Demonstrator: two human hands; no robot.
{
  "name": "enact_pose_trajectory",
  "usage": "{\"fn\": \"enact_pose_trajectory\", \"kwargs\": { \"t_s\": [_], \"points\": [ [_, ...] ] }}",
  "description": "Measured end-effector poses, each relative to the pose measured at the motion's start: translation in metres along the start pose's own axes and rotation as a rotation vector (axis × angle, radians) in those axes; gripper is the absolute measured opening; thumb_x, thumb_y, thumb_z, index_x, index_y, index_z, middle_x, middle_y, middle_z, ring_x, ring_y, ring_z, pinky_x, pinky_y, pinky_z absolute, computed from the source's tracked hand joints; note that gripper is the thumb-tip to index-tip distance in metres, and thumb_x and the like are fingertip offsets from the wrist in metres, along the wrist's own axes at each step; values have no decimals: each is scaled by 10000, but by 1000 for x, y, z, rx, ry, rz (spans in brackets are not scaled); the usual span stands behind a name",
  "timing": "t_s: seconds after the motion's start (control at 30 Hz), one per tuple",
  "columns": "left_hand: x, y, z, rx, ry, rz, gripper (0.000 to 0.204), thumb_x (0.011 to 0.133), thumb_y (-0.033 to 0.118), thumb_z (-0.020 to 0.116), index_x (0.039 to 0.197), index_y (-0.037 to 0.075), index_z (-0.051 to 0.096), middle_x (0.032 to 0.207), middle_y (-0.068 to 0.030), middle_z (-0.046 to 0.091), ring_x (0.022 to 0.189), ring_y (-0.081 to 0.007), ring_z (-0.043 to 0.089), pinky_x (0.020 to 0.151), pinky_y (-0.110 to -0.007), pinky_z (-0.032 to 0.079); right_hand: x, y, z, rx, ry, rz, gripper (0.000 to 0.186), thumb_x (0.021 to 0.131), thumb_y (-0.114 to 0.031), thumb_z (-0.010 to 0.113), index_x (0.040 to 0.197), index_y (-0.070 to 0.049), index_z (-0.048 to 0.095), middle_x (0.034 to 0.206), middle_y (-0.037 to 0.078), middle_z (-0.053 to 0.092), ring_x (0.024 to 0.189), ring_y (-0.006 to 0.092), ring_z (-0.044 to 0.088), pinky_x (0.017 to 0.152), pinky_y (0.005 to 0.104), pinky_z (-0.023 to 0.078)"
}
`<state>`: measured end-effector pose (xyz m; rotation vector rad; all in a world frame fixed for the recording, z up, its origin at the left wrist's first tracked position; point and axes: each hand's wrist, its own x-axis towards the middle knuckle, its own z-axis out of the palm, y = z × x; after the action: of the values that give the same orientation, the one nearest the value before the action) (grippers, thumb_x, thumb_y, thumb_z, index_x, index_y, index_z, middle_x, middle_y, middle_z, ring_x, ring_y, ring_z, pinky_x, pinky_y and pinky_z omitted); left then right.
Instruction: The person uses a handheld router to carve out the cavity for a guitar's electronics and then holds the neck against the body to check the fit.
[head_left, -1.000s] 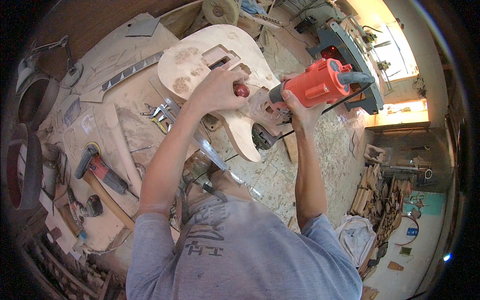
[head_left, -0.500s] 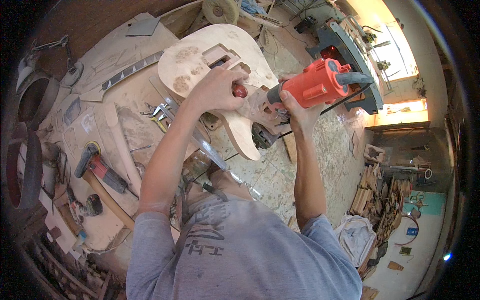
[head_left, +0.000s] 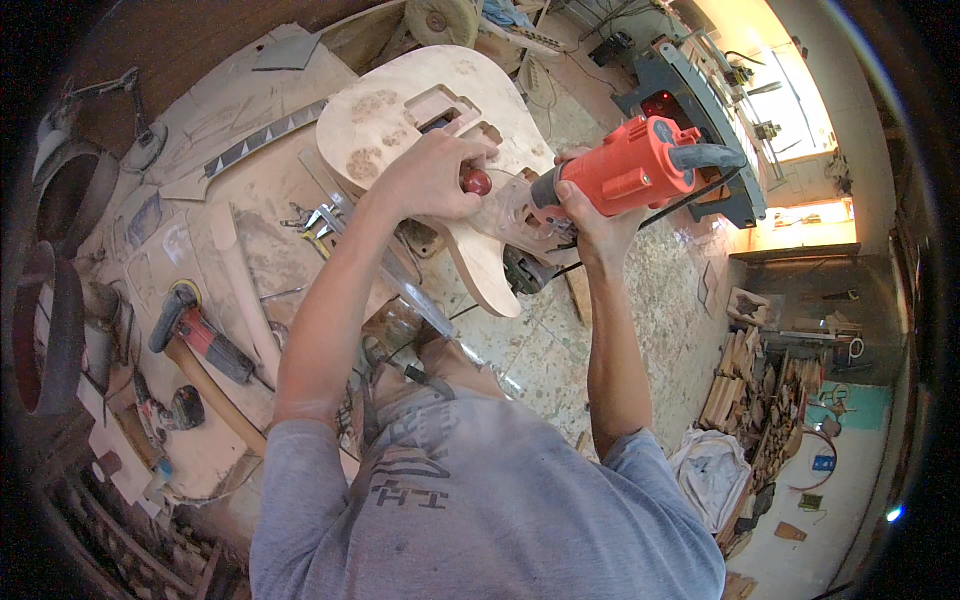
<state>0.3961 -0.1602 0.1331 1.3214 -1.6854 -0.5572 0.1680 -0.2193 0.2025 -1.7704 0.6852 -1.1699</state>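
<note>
A pale wooden guitar body (head_left: 420, 100) with routed cavities lies at the top centre. On its lower part sits an orange-red handheld router (head_left: 631, 162) with a clear base plate (head_left: 516, 215). My left hand (head_left: 437, 174) is closed on the red round knob (head_left: 476, 183) at the base. My right hand (head_left: 595, 225) grips the router's body near its dark collar, its fingers partly hidden behind the tool. Beside the guitar body lie a steel straightedge (head_left: 419, 303) and clamp-like metal tools (head_left: 316, 225).
The cluttered bench (head_left: 186, 469) at left holds an angle polisher (head_left: 213, 347), a drill (head_left: 187, 410), wooden templates and an inlaid fretboard (head_left: 265, 137). Sanding belts (head_left: 45, 330) hang at far left. A grey machine (head_left: 730, 190) stands at upper right, with wood offcuts (head_left: 730, 390) below it.
The router, both my hands and the guitar body have crept very slightly up and left over the last second. Both grips look the same.
</note>
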Motion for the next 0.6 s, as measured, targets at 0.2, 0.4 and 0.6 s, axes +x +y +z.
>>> {"fn": "enact_pose_trajectory", "kwargs": {
  "t_s": [0.2, 0.4, 0.6],
  "points": [
    [0, -5, 2, 24, 12, 22, 600, 623, 137, 653, 1195, -20, 742, 732, -116, 701, 754, -324, 702, 1161, -400, 447, 0, 1, 1, 8, -15, -14, 777, 761, -236, 911, 1356, -13, 463, 1063, 156, 739, 1031, 270, 729, 964, 431, 580],
    [0, -6, 1, 34, 9, 44, 619, 601, 155, 648, 1188, -10, 752, 709, -133, 670, 731, -337, 667, 984, -396, 531, -1, 0, 2, 4, -15, -33, 783, 766, -235, 917, 1359, -15, 456, 1060, 164, 741, 1038, 271, 728, 969, 432, 577],
    [-1, 0, -2, 21, 3, 36, 544, 592, 160, 639, 1085, -28, 771, 715, -156, 653, 695, -341, 640, 995, -399, 525, -3, 2, 1, 15, -19, -19, 798, 760, -229, 920, 1370, -16, 451, 1067, 164, 740, 1040, 272, 730, 973, 434, 577]
  ]
}}
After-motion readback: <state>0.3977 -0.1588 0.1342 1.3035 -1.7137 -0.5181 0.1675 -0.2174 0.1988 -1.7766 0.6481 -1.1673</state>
